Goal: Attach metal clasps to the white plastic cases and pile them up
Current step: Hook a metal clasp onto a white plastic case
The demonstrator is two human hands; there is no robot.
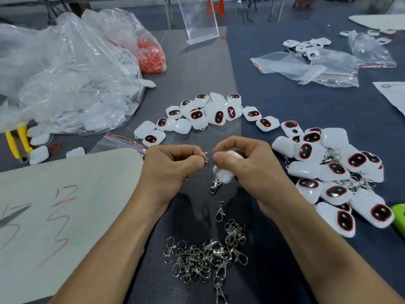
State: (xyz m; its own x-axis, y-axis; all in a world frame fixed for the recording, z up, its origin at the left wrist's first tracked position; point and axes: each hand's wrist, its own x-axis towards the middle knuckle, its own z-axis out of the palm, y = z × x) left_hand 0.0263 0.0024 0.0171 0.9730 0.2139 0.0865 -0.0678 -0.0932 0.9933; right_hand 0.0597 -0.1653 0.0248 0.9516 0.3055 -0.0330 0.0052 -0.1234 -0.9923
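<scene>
With left hand (173, 163) pinched a metal ring (207, 158), with right hand (247, 163) gripped the white case (225, 172) at centre; seemingly mid-attachment, needed ring closed firmly before piling case on heap (333, 172) at 3 o'clock.

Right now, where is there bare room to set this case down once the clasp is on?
Bare blue cloth lies between the far arc of cases and the zip bags. The white board left of the left hand is mostly bare. Crowded: the finished pile right of the held case, and the clasp heap between the forearms.
</scene>
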